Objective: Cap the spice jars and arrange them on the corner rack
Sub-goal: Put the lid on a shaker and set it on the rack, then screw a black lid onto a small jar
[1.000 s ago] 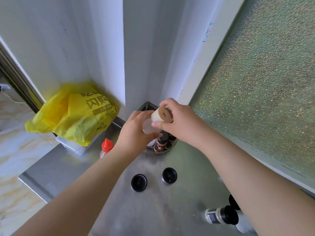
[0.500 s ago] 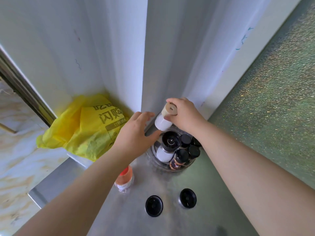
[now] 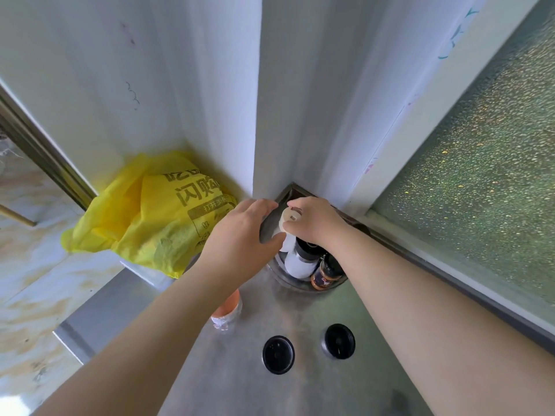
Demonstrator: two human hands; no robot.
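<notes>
1. At the corner of a steel counter (image 3: 240,379), where two white walls meet beside a frosted window (image 3: 480,181), a person's two bare hands close on one small white jar (image 3: 287,240) above the corner rack (image 3: 288,279).
2. Right hand (image 3: 318,220): fingers pinch the jar's pale, beige cap (image 3: 290,217) from above and behind, gripping it.
3. Left hand (image 3: 243,235): thumb and fingers wrap the jar's left side; the palm hides much of the jar's body, so how firmly it holds cannot be told.
4. Jar's axis: tilted, its long axis leaning with the capped end up and toward the walls, the base down toward the rack.
5. Just below the right hand, a taller white bottle (image 3: 298,261) with a dark top stands in the rack, touching or nearly touching the held jar; beside it sits a brown-labelled spice jar (image 3: 322,276) with a black cap. The right forearm hides the rest of the rack.
6. Under the left wrist, an orange-capped bottle (image 3: 226,309) stands on the counter, partly hidden by the arm.
7. Nearer the person, between the two forearms, two loose black lids (image 3: 278,354) lie flat on the steel, apart from each other.
8. Left of the left hand, a crumpled yellow plastic bag (image 3: 144,217) rests against the wall.
</notes>
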